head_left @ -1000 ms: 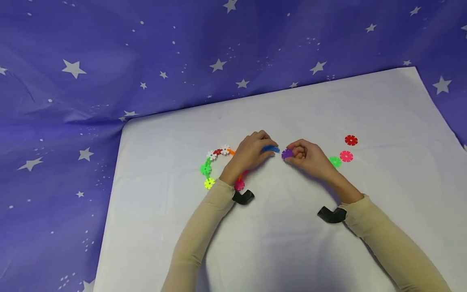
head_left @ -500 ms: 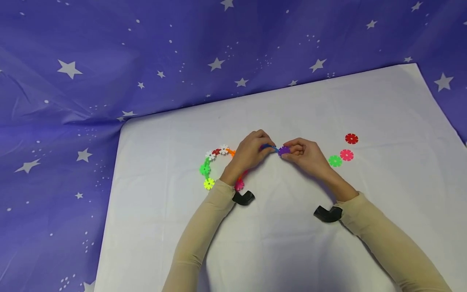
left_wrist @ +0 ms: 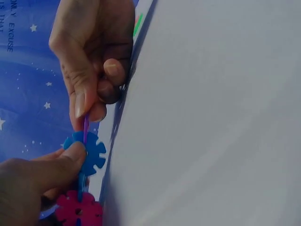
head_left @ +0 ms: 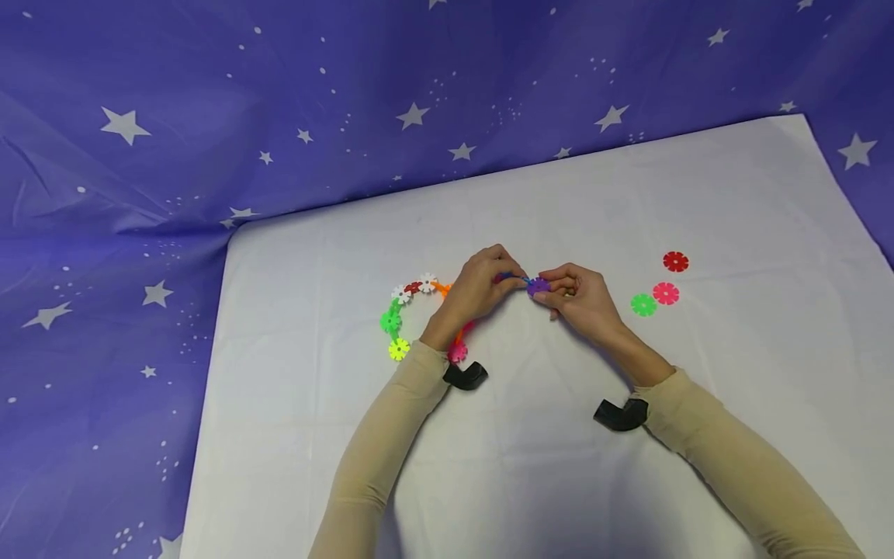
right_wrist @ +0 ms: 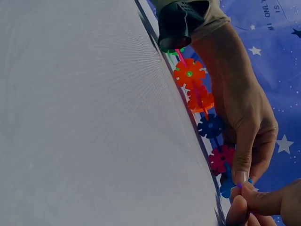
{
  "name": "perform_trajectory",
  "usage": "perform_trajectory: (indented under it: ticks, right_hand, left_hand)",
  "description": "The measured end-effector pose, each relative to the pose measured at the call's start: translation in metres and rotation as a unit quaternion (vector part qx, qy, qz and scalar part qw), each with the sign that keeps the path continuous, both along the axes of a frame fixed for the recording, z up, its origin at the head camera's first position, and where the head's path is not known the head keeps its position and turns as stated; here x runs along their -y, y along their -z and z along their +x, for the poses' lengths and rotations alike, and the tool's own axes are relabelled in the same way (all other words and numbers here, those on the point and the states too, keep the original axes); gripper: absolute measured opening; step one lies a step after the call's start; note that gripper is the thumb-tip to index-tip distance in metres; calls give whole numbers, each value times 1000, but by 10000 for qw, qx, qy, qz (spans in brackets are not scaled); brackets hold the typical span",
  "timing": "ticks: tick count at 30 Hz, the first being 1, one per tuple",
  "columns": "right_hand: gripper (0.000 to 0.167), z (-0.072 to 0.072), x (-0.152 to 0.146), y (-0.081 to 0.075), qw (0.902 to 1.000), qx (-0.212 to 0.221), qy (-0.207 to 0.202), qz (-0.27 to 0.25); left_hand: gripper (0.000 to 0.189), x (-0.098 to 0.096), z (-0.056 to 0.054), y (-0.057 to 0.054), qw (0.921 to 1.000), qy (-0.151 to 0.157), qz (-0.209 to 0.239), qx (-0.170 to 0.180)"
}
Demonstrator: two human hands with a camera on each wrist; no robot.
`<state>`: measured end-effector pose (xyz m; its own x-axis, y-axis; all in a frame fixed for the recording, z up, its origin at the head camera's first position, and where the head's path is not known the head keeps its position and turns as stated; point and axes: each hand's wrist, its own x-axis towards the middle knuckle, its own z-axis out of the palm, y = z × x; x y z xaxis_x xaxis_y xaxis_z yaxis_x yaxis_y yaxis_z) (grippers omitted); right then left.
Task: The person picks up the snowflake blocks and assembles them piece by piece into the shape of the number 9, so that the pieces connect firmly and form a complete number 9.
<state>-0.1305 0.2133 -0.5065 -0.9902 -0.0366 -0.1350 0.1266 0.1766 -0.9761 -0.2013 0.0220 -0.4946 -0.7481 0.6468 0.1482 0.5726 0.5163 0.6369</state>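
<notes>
My left hand (head_left: 482,283) pinches a light-blue notched plastic disc (left_wrist: 95,153) between thumb and fingers. Facing it, my right hand (head_left: 583,299) pinches a purple notched disc (head_left: 538,287), which meets the blue one edge to edge; in the left wrist view the purple disc stands edge-on at the blue rim. How deep the slots sit is hidden by fingertips. The blue disc ends a curved chain of linked discs: a magenta disc (left_wrist: 80,209), a dark-blue disc (right_wrist: 211,125), orange discs (right_wrist: 189,73), then white discs (head_left: 427,282), green and yellow-green (head_left: 399,349). My left hand covers part of the chain.
Loose red (head_left: 675,262), pink (head_left: 666,293) and green (head_left: 643,305) discs lie to the right on the white-covered table (head_left: 524,466). Black curved mounts (head_left: 466,376) sit at both wrists. A blue star-patterned cloth (head_left: 314,93) hangs behind the table.
My right hand has moved left, bringing the purple disc from a small gap into contact with the blue disc. My left hand has stayed nearly in place.
</notes>
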Motion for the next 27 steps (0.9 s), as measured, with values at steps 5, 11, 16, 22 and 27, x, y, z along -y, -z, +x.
perform_trajectory:
  ticks: [5,11,16,22,27]
  right_hand:
    - [32,-2,-5,2,9991,-63,-76,412]
    - [41,-3,-32,-2,9892,-565,-611,1203]
    - [49,4,-89,-13,9637,-1719,-1236,1626]
    - [58,19,-145,-6,9452,-2030,-1313,2193]
    - [53,28,-156,7,9394,-1943,-1481,2405]
  left_hand:
    - [14,-4,1,-2,9999,-44,-92,19]
    - [16,-6,1,-2,9989,-142,-443,56]
    - [19,-5,-1,-5,9961,-94,-881,53]
    - [34,0,0,-15,9908,320,-1313,-70]
    - [46,-1,6,-24,9891,434,-1396,-168]
